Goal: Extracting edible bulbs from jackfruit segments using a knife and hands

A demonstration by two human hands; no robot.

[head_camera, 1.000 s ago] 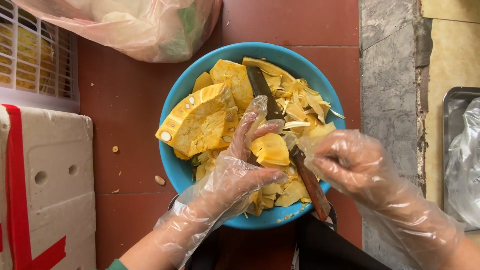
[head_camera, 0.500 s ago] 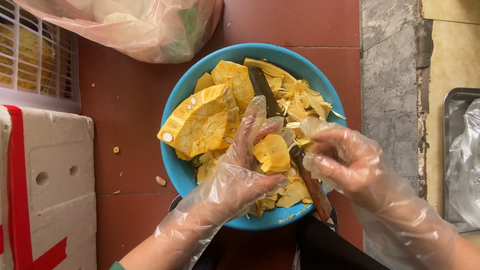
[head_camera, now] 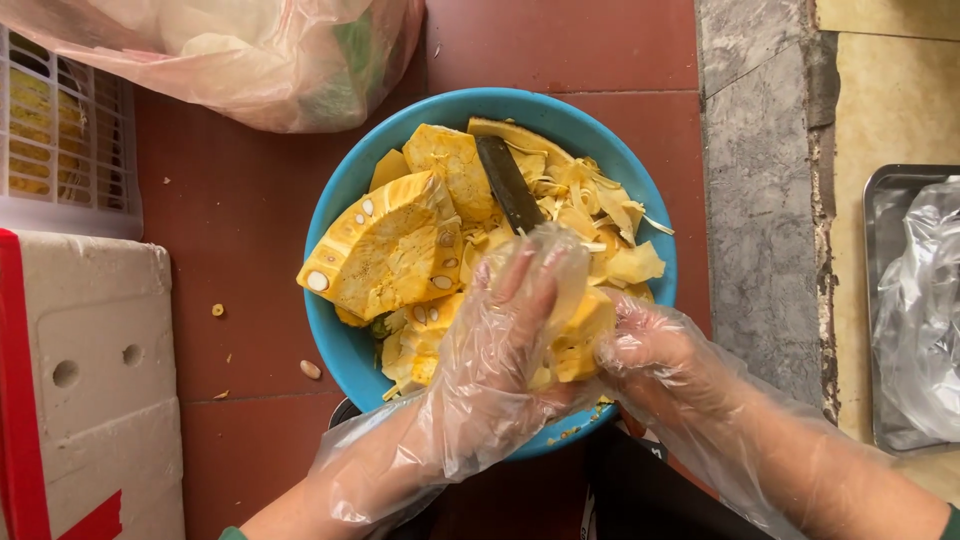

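Observation:
A round blue bowl (head_camera: pixel 340 340) on the red tile floor holds cut yellow jackfruit: a big wedge with white seeds (head_camera: pixel 385 250), smaller chunks and pale stringy trimmings (head_camera: pixel 600 215). A dark knife blade (head_camera: pixel 508 185) lies across the fruit at the bowl's far side. Both my hands wear loose clear plastic gloves. My left hand (head_camera: pixel 500 350) and my right hand (head_camera: pixel 660 355) together grip one yellow jackfruit piece (head_camera: pixel 585 335) over the near right part of the bowl. The left hand's fingers cover most of that piece.
A pinkish plastic bag (head_camera: pixel 250 50) with produce lies behind the bowl. A white plastic crate (head_camera: pixel 60 150) and a white foam box with red tape (head_camera: pixel 80 380) stand at the left. A grey stone curb (head_camera: pixel 760 200) and a metal tray with plastic (head_camera: pixel 915 310) are at the right. Loose seeds (head_camera: pixel 311 369) dot the floor.
My right hand has let go of the knife, which now lies in the bowl. Both hands have closed together on one jackfruit piece near the bowl's front.

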